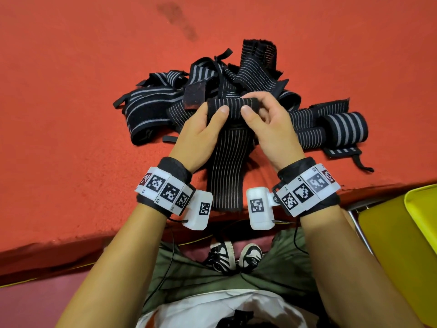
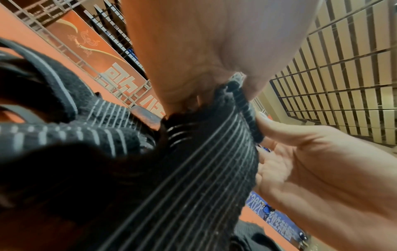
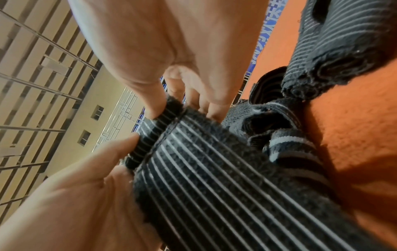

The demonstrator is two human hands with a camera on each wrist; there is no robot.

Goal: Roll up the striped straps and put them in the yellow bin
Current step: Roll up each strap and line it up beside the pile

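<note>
Both hands (image 1: 236,124) pinching striped strap's (image 1: 227,166) rolled end.

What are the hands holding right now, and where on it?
Both the left hand and right hand pinch the rolled far end of a black thin-striped elastic strap.

A black strap (image 1: 225,159) with thin pale stripes lies lengthwise on the red surface, its far end turned over into a small, tight roll (image 1: 233,104) held up off the surface, its near end flat and frayed. Beyond it sits a loose heap of black-and-grey striped straps (image 1: 179,95), tangled and overlapping. To the right lies one broad-striped strap, already rolled (image 1: 344,129). The yellow bin (image 1: 402,235) stands at the lower right, below the surface's edge.
</note>
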